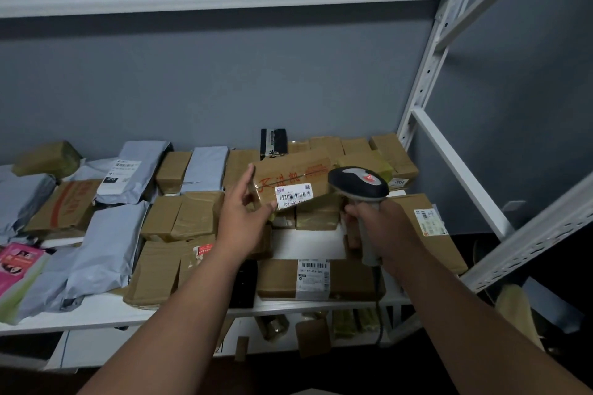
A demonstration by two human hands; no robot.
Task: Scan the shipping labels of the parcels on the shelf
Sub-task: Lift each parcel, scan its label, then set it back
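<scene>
Two bare forearms reach in from the near edge toward a white metal shelf point(106, 319) set against a grey wall point(224, 80), its upright post standing at the right. The shelf board is crowded with parcels: grey plastic mailing bags point(106, 250) on the left, taped brown cardboard boxes through the middle and right, and a pink packet point(17, 261) at the near left edge. The left hand point(244, 215) holds a long brown box point(295, 176) tilted up above the pile, thumb on its left end and fingers underneath. A white barcode label point(293, 195) on that box faces the camera. The right hand point(382, 227) is wrapped around the grip of a grey and black scanner point(361, 184), whose head sits just right of the label. Another labelled box point(313, 279) lies flat near the shelf's front edge.
</scene>
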